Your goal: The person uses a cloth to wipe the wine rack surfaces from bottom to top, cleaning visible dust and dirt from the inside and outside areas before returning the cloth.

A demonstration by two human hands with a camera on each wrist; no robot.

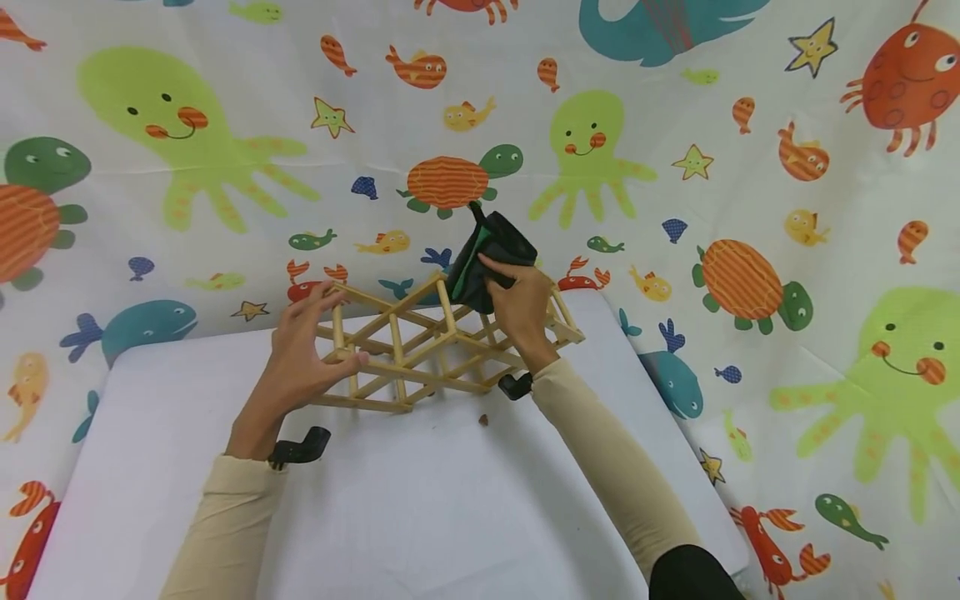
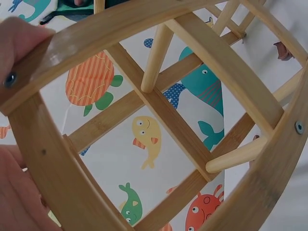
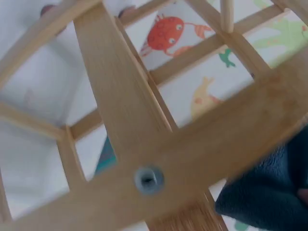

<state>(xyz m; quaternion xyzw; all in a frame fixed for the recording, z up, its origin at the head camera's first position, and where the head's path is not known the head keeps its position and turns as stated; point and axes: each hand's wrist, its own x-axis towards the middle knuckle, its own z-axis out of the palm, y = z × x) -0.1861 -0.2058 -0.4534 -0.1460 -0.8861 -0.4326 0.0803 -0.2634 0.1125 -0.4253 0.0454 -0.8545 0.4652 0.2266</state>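
A light wooden lattice rack [image 1: 401, 350] of crossed slats and round dowels stands on the white table, pale and jointed with metal rivets. At its left end my left hand [image 1: 303, 342] grips the frame, thumb in front and fingers over the top corner. In the left wrist view, parts of that hand [image 2: 19, 192] show beside the end slats. My right hand [image 1: 521, 304] pinches a folded dark cloth [image 1: 480, 262], black and green, against the rack's upper right part. The right wrist view catches the cloth [image 3: 264, 192] at lower right, behind a slat.
The rack stands toward the back of a white-covered table [image 1: 420, 517]. A small brown fragment [image 1: 483, 420] lies in front of it. Behind and beside the table hangs a white curtain [image 1: 465, 75] printed with sea animals. Black wrist cameras [image 1: 300, 447] sit at both cuffs.
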